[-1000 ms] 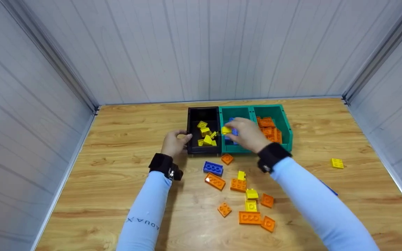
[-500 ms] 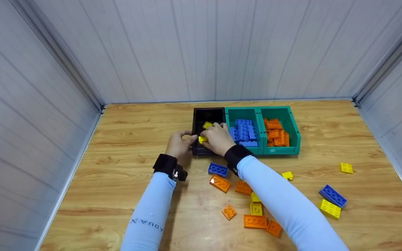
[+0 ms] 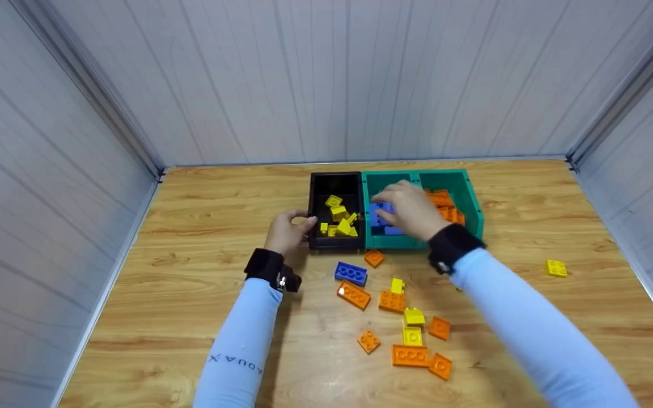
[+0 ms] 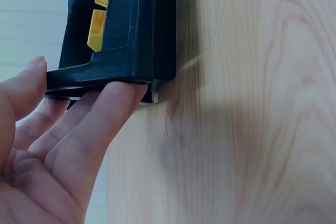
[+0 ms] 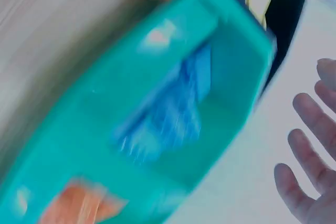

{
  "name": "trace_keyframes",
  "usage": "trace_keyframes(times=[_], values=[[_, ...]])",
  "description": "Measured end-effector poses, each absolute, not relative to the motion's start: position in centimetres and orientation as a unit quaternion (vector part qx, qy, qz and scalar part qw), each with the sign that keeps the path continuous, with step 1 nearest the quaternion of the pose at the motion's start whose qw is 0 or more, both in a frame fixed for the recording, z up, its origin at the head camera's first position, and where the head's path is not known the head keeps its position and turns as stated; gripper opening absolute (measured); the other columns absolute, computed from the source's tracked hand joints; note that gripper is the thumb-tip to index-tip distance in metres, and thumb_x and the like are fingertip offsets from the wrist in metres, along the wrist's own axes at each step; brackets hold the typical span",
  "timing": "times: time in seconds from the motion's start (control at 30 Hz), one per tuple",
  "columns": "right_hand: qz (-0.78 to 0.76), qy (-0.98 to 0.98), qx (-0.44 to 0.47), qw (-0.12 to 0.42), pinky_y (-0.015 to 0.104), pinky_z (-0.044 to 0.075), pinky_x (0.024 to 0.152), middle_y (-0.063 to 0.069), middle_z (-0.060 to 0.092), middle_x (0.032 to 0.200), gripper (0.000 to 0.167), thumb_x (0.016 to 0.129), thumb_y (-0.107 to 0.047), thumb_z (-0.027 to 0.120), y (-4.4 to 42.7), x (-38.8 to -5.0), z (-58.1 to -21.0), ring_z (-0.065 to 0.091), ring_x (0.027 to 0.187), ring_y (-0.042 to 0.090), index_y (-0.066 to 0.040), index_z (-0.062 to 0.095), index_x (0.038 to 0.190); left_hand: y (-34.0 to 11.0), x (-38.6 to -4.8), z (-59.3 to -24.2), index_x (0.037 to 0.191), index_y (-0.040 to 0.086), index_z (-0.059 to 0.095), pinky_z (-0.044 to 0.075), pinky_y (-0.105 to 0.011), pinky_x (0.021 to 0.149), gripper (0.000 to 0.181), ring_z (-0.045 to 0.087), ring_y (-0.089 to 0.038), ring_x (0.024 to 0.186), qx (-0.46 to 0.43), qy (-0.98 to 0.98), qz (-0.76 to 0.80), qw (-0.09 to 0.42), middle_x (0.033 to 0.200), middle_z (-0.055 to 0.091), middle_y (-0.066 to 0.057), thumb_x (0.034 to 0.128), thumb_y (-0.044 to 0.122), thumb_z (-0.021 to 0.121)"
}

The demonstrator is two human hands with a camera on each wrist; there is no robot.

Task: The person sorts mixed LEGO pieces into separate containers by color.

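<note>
My left hand (image 3: 287,232) grips the left wall of the black bin (image 3: 336,243). In the left wrist view its thumb lies at the rim and the fingers (image 4: 97,119) reach under the wall. Several yellow toy bricks (image 3: 339,213) lie inside that bin. Above the middle green bin (image 3: 394,242) hovers my right hand (image 3: 411,209), fingers spread and holding nothing. It partly hides the blue bricks (image 3: 380,214) in there. Orange bricks (image 3: 452,215) fill part of the right green bin (image 3: 470,198). The right wrist view is blurred.
Loose bricks lie on the wooden table in front of the bins, among them a blue brick (image 3: 351,273), an orange brick (image 3: 353,295) and a yellow brick (image 3: 412,336). Another yellow brick (image 3: 556,268) sits far right. My right sleeve covers part of the table.
My right hand carried a yellow brick left into the black bin, let it go there, and moved back right over the green bins. The left hand stays at the black bin's wall.
</note>
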State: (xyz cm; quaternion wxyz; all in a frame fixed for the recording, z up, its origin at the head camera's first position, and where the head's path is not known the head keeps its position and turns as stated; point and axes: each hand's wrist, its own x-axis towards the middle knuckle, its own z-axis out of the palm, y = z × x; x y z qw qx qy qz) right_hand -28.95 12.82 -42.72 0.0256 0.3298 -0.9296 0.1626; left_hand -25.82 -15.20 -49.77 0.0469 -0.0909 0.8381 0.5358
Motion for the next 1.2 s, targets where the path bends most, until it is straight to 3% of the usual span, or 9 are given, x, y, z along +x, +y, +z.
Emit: trace_keyframes(times=[0.23, 0.53, 0.77, 0.93, 1.2], values=[[0.191, -0.941, 0.279, 0.026, 0.056, 0.044, 0.096, 0.021, 0.066, 0.117, 0.031, 0.094, -0.015, 0.069, 22.8, -28.2, -41.5, 0.057, 0.111, 0.040, 0.000, 0.067, 0.121, -15.2, -26.0, -50.0, 0.129, 0.006, 0.064, 0.056, -0.033, 0.080, 0.041, 0.067, -0.022, 0.096, -0.083, 0.846, 0.525, 0.048, 0.125, 0.064, -0.013, 0.0961, 0.030, 0.067], [0.207, -0.958, 0.199, 0.022, 0.060, 0.047, 0.085, 0.028, 0.064, 0.116, 0.029, 0.094, -0.007, 0.067, 33.6, -25.8, -43.5, 0.059, 0.105, 0.047, 0.005, 0.066, 0.121, -15.8, -25.9, -50.2, 0.128, 0.004, 0.065, 0.051, -0.036, 0.091, 0.041, 0.066, -0.024, 0.101, -0.084, 0.845, 0.526, 0.040, 0.128, 0.063, -0.016, 0.0957, 0.030, 0.068], [0.203, -0.968, 0.143, -0.046, 0.062, 0.047, 0.083, 0.033, 0.059, 0.122, 0.036, 0.094, -0.011, 0.067, 38.3, -24.5, -46.9, 0.056, 0.106, 0.050, 0.005, 0.062, 0.126, -16.3, -25.6, -50.3, 0.130, 0.005, 0.063, 0.057, -0.040, 0.076, 0.043, 0.068, -0.024, 0.084, -0.097, 0.832, 0.544, 0.047, 0.110, 0.069, -0.016, 0.0956, 0.030, 0.068], [0.197, -0.971, 0.103, -0.093, 0.066, 0.044, 0.086, 0.038, 0.054, 0.123, 0.043, 0.093, -0.015, 0.068, 40.6, -23.5, -49.2, 0.052, 0.108, 0.055, 0.006, 0.058, 0.129, -16.3, -25.5, -50.3, 0.128, 0.004, 0.064, 0.057, -0.042, 0.076, 0.041, 0.068, -0.025, 0.081, -0.095, 0.832, 0.546, 0.041, 0.110, 0.069, -0.016, 0.0954, 0.028, 0.069], [0.203, -0.971, 0.074, -0.105, 0.067, 0.041, 0.089, 0.038, 0.053, 0.122, 0.039, 0.090, -0.006, 0.069, 42.0, -22.4, -51.1, 0.049, 0.110, 0.057, 0.007, 0.060, 0.125, -16.4, -25.7, -50.3, 0.126, 0.003, 0.066, 0.055, -0.037, 0.081, 0.039, 0.069, -0.023, 0.082, -0.082, 0.847, 0.524, 0.029, 0.116, 0.068, -0.017, 0.0955, 0.027, 0.069]])
